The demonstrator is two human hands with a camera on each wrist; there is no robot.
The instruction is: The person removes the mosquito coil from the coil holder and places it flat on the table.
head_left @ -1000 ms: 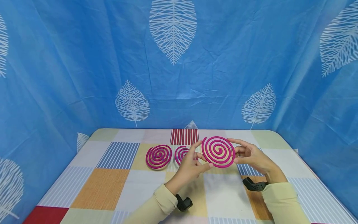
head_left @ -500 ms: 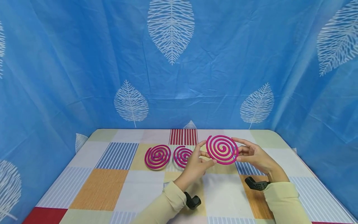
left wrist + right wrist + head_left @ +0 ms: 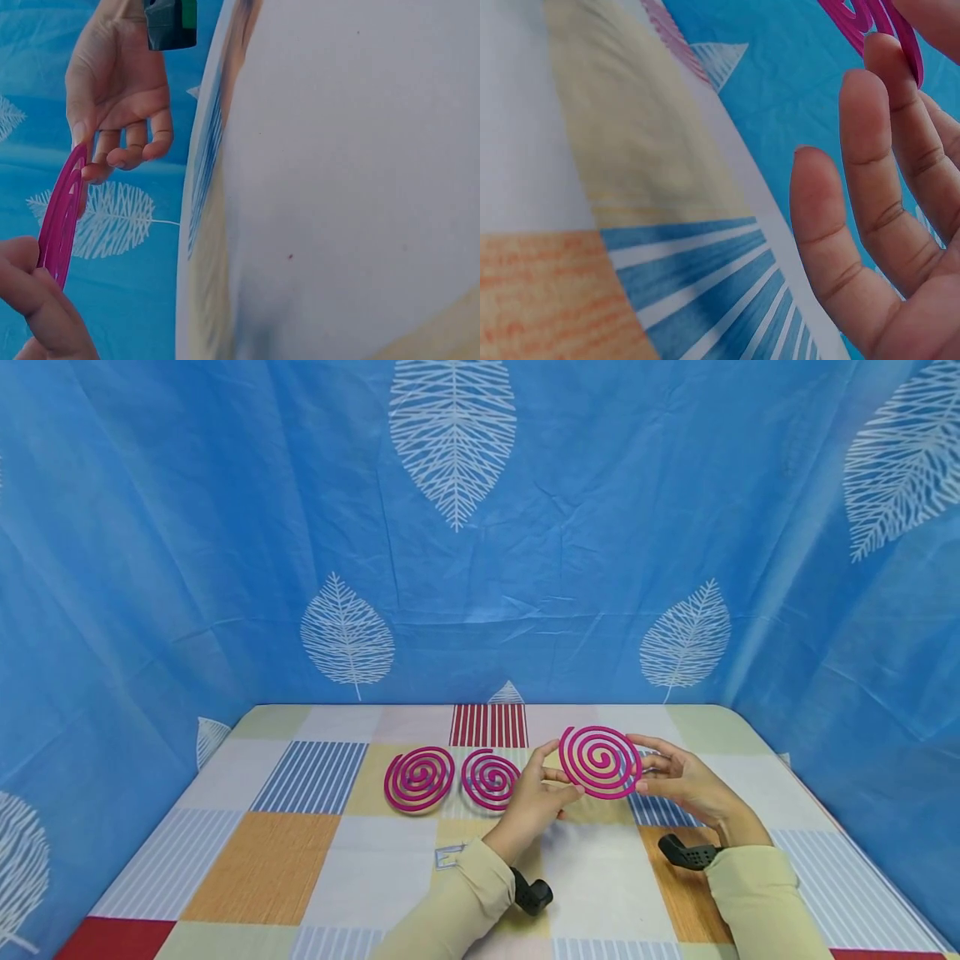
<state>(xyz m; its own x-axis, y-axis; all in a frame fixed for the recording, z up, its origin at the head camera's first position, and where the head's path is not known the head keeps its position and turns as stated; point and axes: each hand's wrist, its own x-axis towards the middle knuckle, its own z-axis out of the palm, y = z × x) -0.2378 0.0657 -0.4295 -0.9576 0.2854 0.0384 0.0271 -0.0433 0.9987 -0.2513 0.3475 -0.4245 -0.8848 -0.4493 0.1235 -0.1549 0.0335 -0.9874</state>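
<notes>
A magenta mosquito coil [image 3: 602, 762] is held up above the table, its spiral face toward the head camera. My left hand [image 3: 531, 810] pinches its left edge between thumb and fingers. The opposite edge is pinched by my right hand [image 3: 686, 787], whose other fingers curl loosely in the right wrist view. Seen from the left wrist, the coil [image 3: 61, 217] is nearly edge-on between both hands. Left of them on the table lie two more spirals: a middle coil [image 3: 491, 782], slightly covered by my left hand, and a denser-looking left coil [image 3: 418, 778].
A small silvery flat piece [image 3: 448, 857] lies beside my left sleeve, partly hidden; its kind is unclear. The table wears a patchwork cloth [image 3: 262, 868]. Blue leaf-print curtains [image 3: 570, 568] stand behind it and at both sides.
Both hands have shifted a little to the right with the coil, the left hand more. The middle coil and the silvery piece have come more into view. The grips look the same.
</notes>
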